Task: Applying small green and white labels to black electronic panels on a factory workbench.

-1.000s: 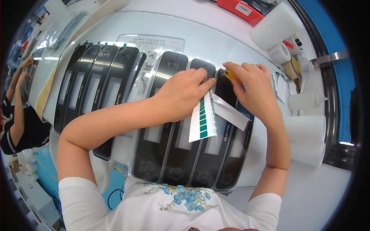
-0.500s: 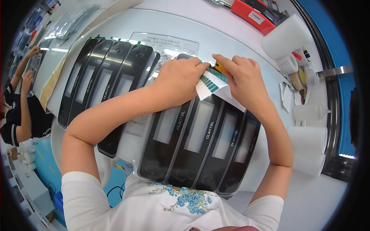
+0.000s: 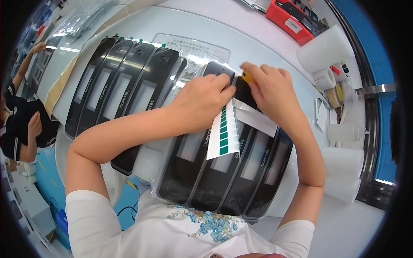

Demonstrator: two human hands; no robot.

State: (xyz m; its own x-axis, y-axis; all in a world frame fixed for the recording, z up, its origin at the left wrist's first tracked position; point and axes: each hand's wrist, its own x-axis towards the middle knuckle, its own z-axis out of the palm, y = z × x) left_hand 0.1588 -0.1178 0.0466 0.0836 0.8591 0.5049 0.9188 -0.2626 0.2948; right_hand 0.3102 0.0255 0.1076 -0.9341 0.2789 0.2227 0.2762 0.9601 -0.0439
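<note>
Your left hand (image 3: pixel 203 101) is closed in a pinch, thumb against bent forefinger, on the far end of the label sheet (image 3: pixel 223 137). The sheet hangs toward you over the middle of the right panels (image 3: pixel 208 182), its row of green labels facing up. A white strip (image 3: pixel 259 121) lies just right of it; you can't tell from here whether the two are joined.

Your right hand (image 3: pixel 275 88) is narrowed around a small yellow tool (image 3: pixel 247 77) — thumb and fingers hold it near the panels' far ends, though its tip is hard to make out.

The sheet should be light and limp, likely to curl or crease, and perhaps tacky on one side. Hold it by its plain margin, well clear of the green labels. The panels look smooth and stiff, likely slippery and easily scratched; long edges would be the safer hold — not the pale windows. More panels (image 3: pixel 122 88) lie to the left, side by side, with green tabs (image 3: pixel 140 41) at their far ends.
</note>
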